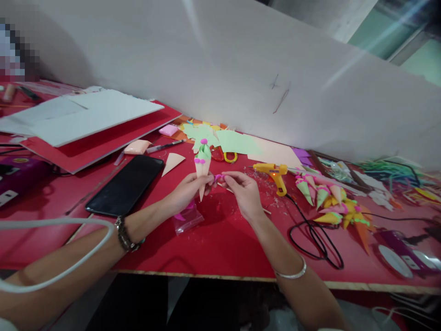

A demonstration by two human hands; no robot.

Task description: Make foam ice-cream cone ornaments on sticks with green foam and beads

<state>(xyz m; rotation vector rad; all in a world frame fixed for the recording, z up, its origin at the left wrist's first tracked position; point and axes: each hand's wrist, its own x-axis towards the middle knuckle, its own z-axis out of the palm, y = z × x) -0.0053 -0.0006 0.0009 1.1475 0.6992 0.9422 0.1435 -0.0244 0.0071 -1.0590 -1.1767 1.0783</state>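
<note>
Upright in my left hand (193, 189) is a paper ice-cream cone (202, 166), peach below with a green swirl top and pink balls on it. My left fingers close around its lower part. Just to the right, my right hand (245, 191) pinches a small piece of pink clay (219, 178), which stretches between the fingertips of both hands. Beneath my left hand lies a clear plastic bag (189, 220) with pink material in it. A thin wooden stick (225, 186) lies on the table, partly behind my right hand.
A yellow hot glue gun (274, 174) with a black cord lies right of my hands. Beyond it are several finished paper cones (324, 195). A black phone (126, 184) lies left, near white boards (103, 112). Scissors (230, 157) and green paper (237, 141) lie at the back.
</note>
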